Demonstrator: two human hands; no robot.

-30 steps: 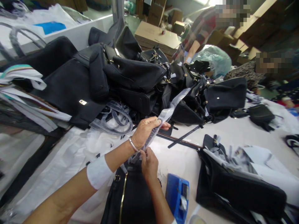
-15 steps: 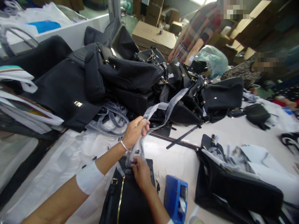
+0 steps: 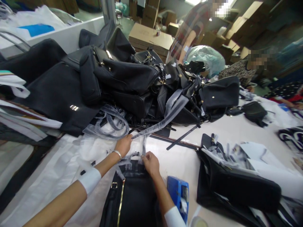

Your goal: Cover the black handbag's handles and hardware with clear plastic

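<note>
A long strip of clear plastic wrap [image 3: 163, 121] runs from my hands up to the right, over the heap of bags. My left hand [image 3: 123, 145] is closed on the strip's near end, just above a black handbag with a gold zip [image 3: 132, 195] that lies flat in front of me. My right hand [image 3: 150, 162] pinches the wrap at the handbag's top edge, where more of the clear plastic is wound around the bag's handle. Both wrists show white cuffs, and the left one wears a bangle.
A heap of black handbags [image 3: 123, 78] fills the table's far half. A blue tape dispenser [image 3: 178, 197] sits by my right forearm. Another black bag with paper stuffing [image 3: 236, 186] lies at the right. Two other people [image 3: 189, 28] are beyond the table, among cardboard boxes [image 3: 151, 37].
My left hand has dropped from chest height to the table, pulling the plastic strip down and taut. My right hand stays at the handbag's top. The view has shifted slightly.
</note>
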